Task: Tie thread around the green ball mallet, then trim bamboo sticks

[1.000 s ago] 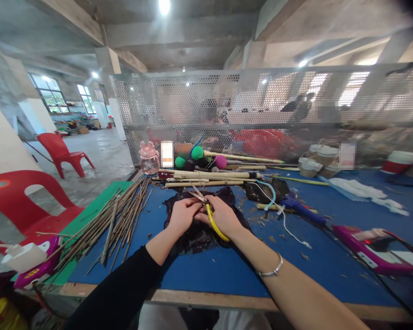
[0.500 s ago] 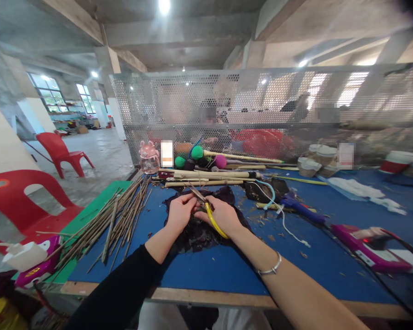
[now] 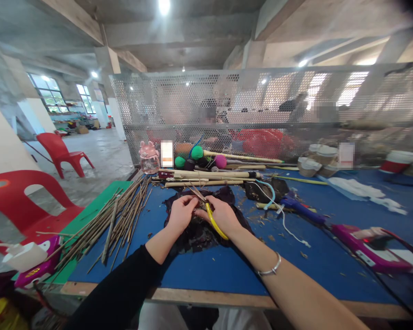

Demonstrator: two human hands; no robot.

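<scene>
My right hand (image 3: 223, 215) is closed on a pair of yellow-handled scissors (image 3: 213, 222), whose metal blades point up and to the left. Close beside it, my left hand (image 3: 181, 212) has its fingers pinched together near the blades; what lies in the pinch is too small to make out. Both hands are over a crumpled dark cloth (image 3: 192, 240) on the blue table mat (image 3: 137, 268). Part of the cloth is hidden by the hands.
Many thin brown sticks (image 3: 120, 224) lie to the left. Behind the cloth are pale rods (image 3: 213, 174), yarn balls (image 3: 197, 152) and a pink bottle (image 3: 149, 158). On the right sit a white cord (image 3: 287, 227) and a purple power strip (image 3: 368, 250). A perforated screen (image 3: 179, 101) stands at the back.
Both hands stay in nearly the same place over the cloth. The left fingers and the scissor blades have shifted only slightly.
</scene>
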